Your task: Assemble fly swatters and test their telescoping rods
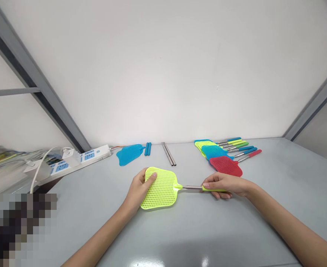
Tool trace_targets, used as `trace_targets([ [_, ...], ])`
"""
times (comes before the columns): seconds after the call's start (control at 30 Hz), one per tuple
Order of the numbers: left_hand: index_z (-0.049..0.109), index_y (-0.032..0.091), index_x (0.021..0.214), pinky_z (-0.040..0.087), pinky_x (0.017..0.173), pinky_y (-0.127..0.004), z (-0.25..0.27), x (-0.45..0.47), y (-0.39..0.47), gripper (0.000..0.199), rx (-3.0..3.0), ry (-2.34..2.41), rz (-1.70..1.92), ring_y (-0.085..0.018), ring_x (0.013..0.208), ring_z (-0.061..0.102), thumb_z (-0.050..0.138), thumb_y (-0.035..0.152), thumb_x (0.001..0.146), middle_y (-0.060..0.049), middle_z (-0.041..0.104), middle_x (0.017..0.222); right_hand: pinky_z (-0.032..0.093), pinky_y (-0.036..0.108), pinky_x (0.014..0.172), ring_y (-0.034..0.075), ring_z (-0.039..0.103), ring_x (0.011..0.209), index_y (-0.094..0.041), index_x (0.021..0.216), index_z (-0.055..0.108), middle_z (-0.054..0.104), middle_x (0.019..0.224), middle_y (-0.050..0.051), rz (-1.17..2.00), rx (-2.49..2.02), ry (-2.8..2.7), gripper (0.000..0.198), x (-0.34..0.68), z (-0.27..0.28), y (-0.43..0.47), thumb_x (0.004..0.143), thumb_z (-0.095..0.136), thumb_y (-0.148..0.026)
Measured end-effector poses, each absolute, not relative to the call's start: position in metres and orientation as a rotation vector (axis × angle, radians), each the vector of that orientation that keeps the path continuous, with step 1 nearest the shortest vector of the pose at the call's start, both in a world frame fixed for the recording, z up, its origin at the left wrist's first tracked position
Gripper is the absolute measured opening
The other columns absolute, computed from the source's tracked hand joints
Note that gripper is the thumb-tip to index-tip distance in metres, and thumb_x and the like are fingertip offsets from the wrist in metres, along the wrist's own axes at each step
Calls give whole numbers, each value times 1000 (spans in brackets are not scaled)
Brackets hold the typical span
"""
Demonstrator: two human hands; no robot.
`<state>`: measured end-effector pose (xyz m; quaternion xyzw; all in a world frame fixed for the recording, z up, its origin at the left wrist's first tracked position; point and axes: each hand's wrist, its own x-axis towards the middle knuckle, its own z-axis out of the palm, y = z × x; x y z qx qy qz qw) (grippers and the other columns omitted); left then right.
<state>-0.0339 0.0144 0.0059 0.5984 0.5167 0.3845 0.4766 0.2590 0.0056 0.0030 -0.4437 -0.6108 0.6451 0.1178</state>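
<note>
Holding a yellow-green swatter (163, 191) level, mid-worktop (180, 230), head view: left hand (138, 187) pinches the mesh, thumb on top, other fingers underneath; right hand (221, 184) has fingers closed around the handle (207, 188). Can't tell if the swatter touches the worktop. Red swatter (227, 165) just beyond the right hand, nearest of an overlapping pile; blue swatters (215, 151) and yellow-green ones behind it. Metal rods (167, 154) side by side near the wall (163, 81), between pile and 2 blue grips (147, 149). Blue mesh heads (130, 154) left of the grips. Power strip (99, 152) with plugged-in white adapters (72, 158) at far left, white cable (37, 171) looping over.
</note>
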Motion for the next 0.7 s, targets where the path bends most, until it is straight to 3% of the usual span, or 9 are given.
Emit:
trace_targets([
  [0.17,46,25,112,44,76,-32,-3,-37,19,41,1871,1541,982,-20,94,53,44,46,77,-4,52,110,23,16,32,2,32,35,-14,80,55,50,55,-3,1877,-1303,-1791,36,257,3,5,76,49,-49],
  [0.3,44,30,115,28,95,-42,-5,-35,14,38,2348,1541,868,-22,117,32,44,42,79,-2,38,127,24,16,32,2,33,35,-14,76,53,52,56,-3,1857,-1312,-1791,36,256,2,5,75,49,-50],
  [0.5,51,33,107,22,93,-45,1,-26,2,26,2747,1353,674,-24,120,25,39,33,84,-1,31,132,24,16,32,3,32,34,-14,77,54,49,52,-4,1831,-1325,-1816,35,255,3,4,77,47,-49],
  [0.7,52,31,105,19,91,-45,-1,-16,-10,25,2847,1230,585,-23,117,30,39,26,85,-3,38,126,25,15,34,3,33,35,-15,77,54,48,51,-4,1819,-1305,-1832,34,255,3,3,77,47,-48],
])
